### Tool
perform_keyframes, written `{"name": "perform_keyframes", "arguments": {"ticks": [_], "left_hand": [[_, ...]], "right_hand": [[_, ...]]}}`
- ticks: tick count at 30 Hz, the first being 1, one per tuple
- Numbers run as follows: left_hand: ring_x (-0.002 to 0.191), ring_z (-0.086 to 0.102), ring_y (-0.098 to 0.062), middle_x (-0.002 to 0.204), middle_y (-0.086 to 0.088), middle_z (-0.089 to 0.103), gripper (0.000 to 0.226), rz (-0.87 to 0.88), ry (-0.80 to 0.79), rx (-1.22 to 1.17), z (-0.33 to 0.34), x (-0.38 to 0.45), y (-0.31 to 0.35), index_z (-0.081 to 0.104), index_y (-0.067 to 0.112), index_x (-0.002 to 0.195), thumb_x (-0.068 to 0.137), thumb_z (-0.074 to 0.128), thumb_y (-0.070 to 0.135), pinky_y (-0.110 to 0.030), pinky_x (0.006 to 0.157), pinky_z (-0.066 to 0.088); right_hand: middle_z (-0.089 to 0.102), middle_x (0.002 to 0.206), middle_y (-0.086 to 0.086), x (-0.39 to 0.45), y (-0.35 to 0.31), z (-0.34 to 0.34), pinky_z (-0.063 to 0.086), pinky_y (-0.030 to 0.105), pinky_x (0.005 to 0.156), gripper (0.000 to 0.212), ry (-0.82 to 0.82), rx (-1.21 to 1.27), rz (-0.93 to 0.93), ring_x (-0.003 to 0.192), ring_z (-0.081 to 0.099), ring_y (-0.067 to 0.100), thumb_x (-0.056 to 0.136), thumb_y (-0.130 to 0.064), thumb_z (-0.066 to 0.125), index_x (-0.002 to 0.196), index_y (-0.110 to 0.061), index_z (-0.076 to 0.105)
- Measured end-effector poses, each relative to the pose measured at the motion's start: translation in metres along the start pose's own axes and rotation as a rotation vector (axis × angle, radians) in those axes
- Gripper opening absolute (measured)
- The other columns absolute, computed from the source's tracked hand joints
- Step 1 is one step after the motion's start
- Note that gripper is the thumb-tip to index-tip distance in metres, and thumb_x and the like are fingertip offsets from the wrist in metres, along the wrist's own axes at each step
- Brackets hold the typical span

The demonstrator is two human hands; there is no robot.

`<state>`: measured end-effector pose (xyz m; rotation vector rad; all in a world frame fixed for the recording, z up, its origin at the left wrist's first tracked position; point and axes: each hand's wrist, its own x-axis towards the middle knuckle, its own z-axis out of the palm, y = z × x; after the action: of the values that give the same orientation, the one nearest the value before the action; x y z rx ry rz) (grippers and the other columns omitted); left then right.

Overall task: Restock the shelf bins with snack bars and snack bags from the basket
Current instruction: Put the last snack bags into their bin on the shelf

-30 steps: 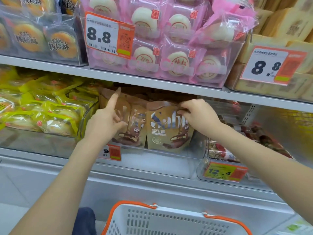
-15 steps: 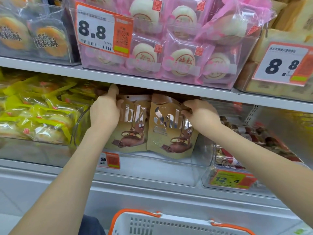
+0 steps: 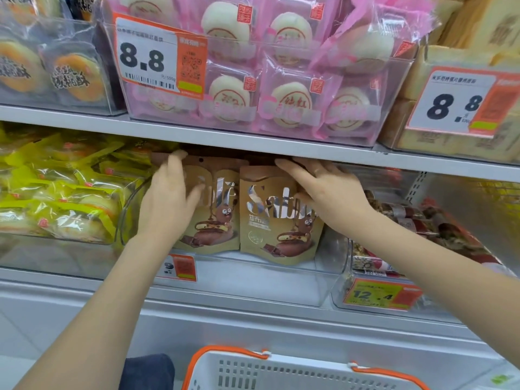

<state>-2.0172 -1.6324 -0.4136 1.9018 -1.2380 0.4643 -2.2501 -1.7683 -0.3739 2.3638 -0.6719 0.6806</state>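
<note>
Two brown snack bags stand side by side in a clear bin (image 3: 253, 280) on the middle shelf. My left hand (image 3: 168, 198) lies flat with straight fingers on the left bag (image 3: 216, 220), its fingertips up at the bag's top edge. My right hand (image 3: 323, 192) rests with fingers stretched out across the top right of the right bag (image 3: 270, 229). Neither hand grips anything. The white basket (image 3: 281, 372) with orange handles sits low in the view below the shelf; its contents are hidden.
The shelf board (image 3: 253, 142) hangs close above the bags. A bin of pink bun packs (image 3: 281, 80) stands on it. Yellow packs (image 3: 56, 198) fill the bin to the left, nut bars (image 3: 399, 220) the bin to the right.
My left hand went from a pointing finger to lying flat on the left bag. My right hand let go its pinch on the right bag's top and spread its fingers.
</note>
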Motion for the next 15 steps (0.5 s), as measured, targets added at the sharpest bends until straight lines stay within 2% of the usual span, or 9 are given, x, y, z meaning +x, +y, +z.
{"name": "perform_keyframes", "arguments": {"ticks": [2, 4, 6, 7, 9, 12, 15], "left_hand": [[0.099, 0.045, -0.039, 0.106, -0.021, 0.046, 0.061, 0.065, -0.044, 0.117, -0.004, -0.012, 0.002, 0.043, 0.004, 0.125, 0.075, 0.075, 0.021, -0.051, 0.074, 0.047], [0.101, 0.043, -0.038, 0.109, -0.018, 0.044, 0.065, 0.052, -0.148, 0.218, -0.007, -0.022, 0.003, 0.045, 0.006, 0.119, 0.068, 0.081, 0.025, -0.048, 0.073, 0.045], [0.1, 0.047, -0.034, 0.107, -0.011, 0.049, 0.051, -0.015, -0.305, 0.225, -0.006, -0.028, 0.001, 0.046, 0.011, 0.108, 0.071, 0.078, 0.026, -0.044, 0.07, 0.047], [0.097, 0.051, -0.03, 0.103, -0.006, 0.053, 0.039, -0.078, -0.389, 0.187, -0.006, -0.03, 0.001, 0.048, 0.015, 0.101, 0.076, 0.074, 0.028, -0.042, 0.071, 0.049], [0.089, 0.058, -0.023, 0.094, 0.0, 0.061, 0.016, -0.23, -0.562, 0.146, -0.008, -0.029, 0.0, 0.056, 0.023, 0.091, 0.086, 0.062, 0.037, -0.037, 0.074, 0.05], [0.088, 0.059, -0.019, 0.092, 0.004, 0.063, 0.022, -0.288, -0.741, 0.141, -0.008, -0.025, -0.006, 0.065, 0.031, 0.095, 0.092, 0.049, 0.046, -0.033, 0.078, 0.05], [0.094, 0.058, -0.017, 0.104, 0.005, 0.066, 0.024, -0.297, -0.858, 0.105, -0.004, -0.019, -0.01, 0.066, 0.033, 0.107, 0.091, 0.051, 0.045, -0.033, 0.088, 0.049]], "right_hand": [[0.053, 0.135, 0.003, -0.003, 0.004, 0.003, 0.046, 0.039, 0.08, 0.074, 0.108, -0.11, -0.234, 0.111, 0.055, 0.028, 0.073, -0.021, 0.076, 0.138, -0.032, 0.043], [0.043, 0.146, 0.003, -0.004, 0.002, 0.004, 0.035, 0.041, 0.098, 0.061, 0.141, -0.118, -0.566, 0.127, 0.045, 0.025, 0.083, -0.015, 0.063, 0.139, -0.03, 0.043], [0.037, 0.151, 0.003, -0.002, -0.011, 0.008, 0.023, 0.043, 0.111, 0.054, 0.098, -0.108, -0.835, 0.137, 0.036, 0.025, 0.088, -0.008, 0.048, 0.138, -0.028, 0.044], [0.034, 0.153, 0.003, -0.002, -0.019, 0.014, 0.018, 0.046, 0.114, 0.057, 0.048, -0.141, -0.924, 0.141, 0.031, 0.024, 0.087, -0.008, 0.046, 0.14, -0.029, 0.041], [0.027, 0.156, 0.002, 0.001, -0.035, 0.03, 0.01, 0.053, 0.115, 0.069, -0.064, -0.233, -1.0, 0.145, 0.021, 0.022, 0.082, -0.009, 0.054, 0.145, -0.03, 0.035], [0.025, 0.156, 0.001, 0.008, -0.046, 0.045, -0.007, 0.059, 0.113, 0.082, -0.233, -0.324, -0.995, 0.146, 0.014, 0.02, 0.072, -0.014, 0.061, 0.147, -0.031, 0.032], [0.02, 0.158, -0.001, 0.01, -0.054, 0.051, -0.025, 0.059, 0.106, 0.084, -0.37, -0.401, -0.992, 0.147, 0.007, 0.02, 0.072, -0.028, 0.067, 0.147, -0.035, 0.029]]}}
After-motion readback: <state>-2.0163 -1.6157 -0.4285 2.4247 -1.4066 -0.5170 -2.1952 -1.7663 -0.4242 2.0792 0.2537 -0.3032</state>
